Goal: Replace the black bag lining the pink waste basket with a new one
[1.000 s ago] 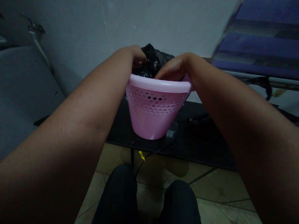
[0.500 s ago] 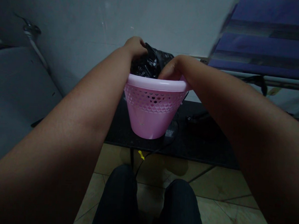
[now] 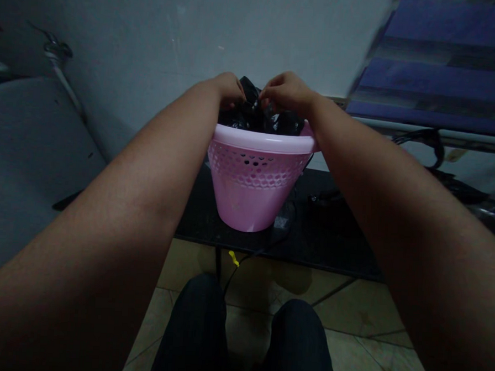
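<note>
A pink plastic basket (image 3: 250,199) with a perforated band below its rim stands upright on a black bench. Inside its mouth is a black plastic bag (image 3: 286,124), bunched up above the rim. My left hand (image 3: 230,89) pinches the bag at the left, above the basket's opening. Close by on the right, my right hand (image 3: 286,90) has its fingers closed on the bag's gathered top. The lower part of the bag is hidden behind the basket wall.
The black bench (image 3: 336,243) carries a dark cable with a yellow tag (image 3: 233,258) hanging over its front edge. Dark items (image 3: 458,188) lie to the right. A grey chair-like surface (image 3: 29,157) is at the left, and a pale wall rises behind.
My right hand has come up out of the basket and moved beside my left hand at the bag's top. My left hand has lowered slightly. The basket stays in place.
</note>
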A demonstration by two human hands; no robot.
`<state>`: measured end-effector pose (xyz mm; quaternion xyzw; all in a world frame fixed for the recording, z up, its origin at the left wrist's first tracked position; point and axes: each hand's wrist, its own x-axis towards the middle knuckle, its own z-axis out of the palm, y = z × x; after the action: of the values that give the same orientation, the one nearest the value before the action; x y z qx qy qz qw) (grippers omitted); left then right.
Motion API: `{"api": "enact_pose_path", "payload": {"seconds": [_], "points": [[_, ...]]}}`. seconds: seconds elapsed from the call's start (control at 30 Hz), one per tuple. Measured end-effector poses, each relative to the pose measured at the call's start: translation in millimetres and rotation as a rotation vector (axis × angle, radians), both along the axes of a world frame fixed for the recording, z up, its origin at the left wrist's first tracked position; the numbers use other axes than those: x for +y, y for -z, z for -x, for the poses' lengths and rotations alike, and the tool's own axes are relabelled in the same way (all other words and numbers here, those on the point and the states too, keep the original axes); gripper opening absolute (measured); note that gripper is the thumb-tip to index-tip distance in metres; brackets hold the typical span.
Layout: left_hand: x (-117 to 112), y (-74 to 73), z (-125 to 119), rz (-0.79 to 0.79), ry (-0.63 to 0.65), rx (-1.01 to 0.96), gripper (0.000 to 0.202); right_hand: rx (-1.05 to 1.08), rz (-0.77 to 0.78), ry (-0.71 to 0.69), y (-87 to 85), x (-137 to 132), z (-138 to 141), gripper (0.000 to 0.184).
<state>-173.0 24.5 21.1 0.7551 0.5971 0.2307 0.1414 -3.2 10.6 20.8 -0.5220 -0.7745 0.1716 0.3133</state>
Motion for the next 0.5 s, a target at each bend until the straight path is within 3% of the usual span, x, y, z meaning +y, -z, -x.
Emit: {"api": "enact_pose_path", "payload": {"seconds": [0.07, 0.13, 0.3, 0.5], "points": [[1, 0.4, 0, -0.013, -0.006, -0.004, 0.066, -0.109, -0.152, 0.066, -1.5, 2, 0, 0.027], [3, 0.7, 0, -0.011, -0.006, -0.015, 0.066, -0.189, -0.192, 0.080, -1.9, 2, 0, 0.032], [1, -0.2, 0, 0.012, -0.003, -0.024, 0.068, -0.282, -0.037, 0.038, -0.7, -5, 2, 0.036], [-4, -0.3, -4, -0.030, -0.023, -0.013, 0.057, -0.294, -0.029, 0.068, -1.0, -10, 3, 0.035]]}}
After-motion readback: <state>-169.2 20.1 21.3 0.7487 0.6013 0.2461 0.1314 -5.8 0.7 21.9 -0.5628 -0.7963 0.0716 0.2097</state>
